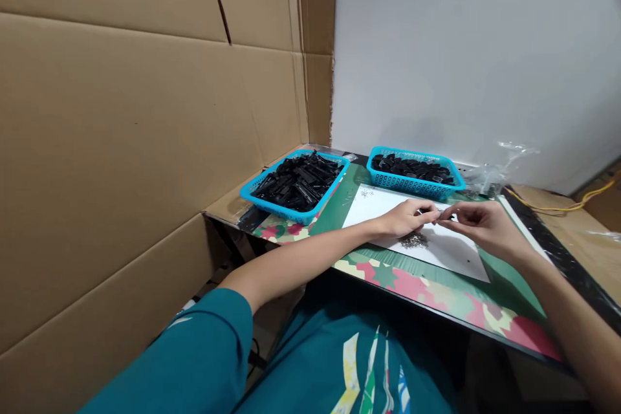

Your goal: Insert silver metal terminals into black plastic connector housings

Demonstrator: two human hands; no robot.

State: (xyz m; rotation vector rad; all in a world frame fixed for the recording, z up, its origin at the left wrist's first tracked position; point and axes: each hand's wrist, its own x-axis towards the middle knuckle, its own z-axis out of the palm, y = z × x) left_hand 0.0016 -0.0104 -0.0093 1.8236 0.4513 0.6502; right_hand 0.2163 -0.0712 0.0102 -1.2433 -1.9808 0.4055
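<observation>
Both of my hands meet above a white sheet (378, 207) on the table. My left hand (405, 217) is closed in a pinch on a small dark part I cannot make out. My right hand (478, 223) faces it, fingertips pinched together on a tiny piece too small to name. The fingertips of the two hands nearly touch. A small heap of little metal bits (414, 241) lies on the sheet just below my left hand.
Two blue baskets of black plastic parts stand at the back: one (252, 193) at the left, one (412, 186) in the middle. A clear plastic bag (490, 174) lies right of them. Cardboard panels (136, 142) wall the left side. A yellow cable (577, 202) runs at far right.
</observation>
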